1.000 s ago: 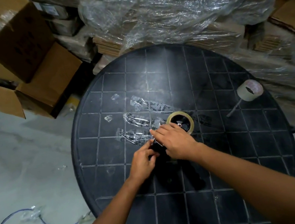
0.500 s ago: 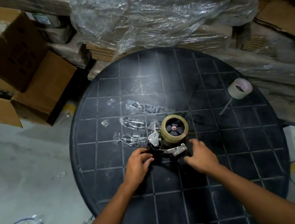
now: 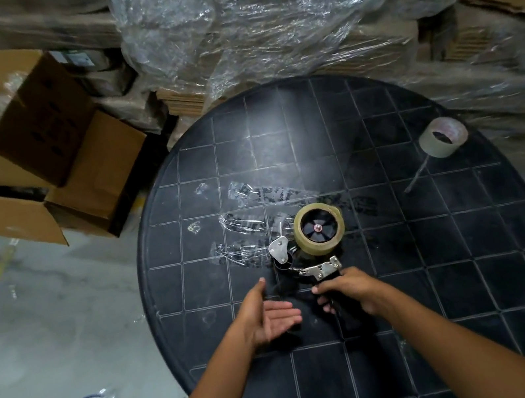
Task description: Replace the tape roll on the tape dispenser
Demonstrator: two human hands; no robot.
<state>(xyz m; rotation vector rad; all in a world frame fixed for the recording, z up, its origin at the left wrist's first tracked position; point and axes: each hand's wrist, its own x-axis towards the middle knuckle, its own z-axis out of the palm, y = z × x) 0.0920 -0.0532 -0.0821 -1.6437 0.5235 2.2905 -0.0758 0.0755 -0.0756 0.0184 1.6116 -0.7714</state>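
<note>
Head view, looking down on one round black desk (image 3: 406,279) with one tape dispenser (image 3: 307,269) near its middle, a tan tape roll (image 3: 319,228) seated on its hub, and a second, paler roll (image 3: 442,136) lying well apart by the far right rim. Two hands are in play: the right hand (image 3: 353,291) is clenched around the dispenser's handle, while the left hand (image 3: 267,316) sits just beside it, palm up, fingers spread, grasping nothing. Clear tape strips (image 3: 251,221) cling to the desk just left of the dispenser.
</note>
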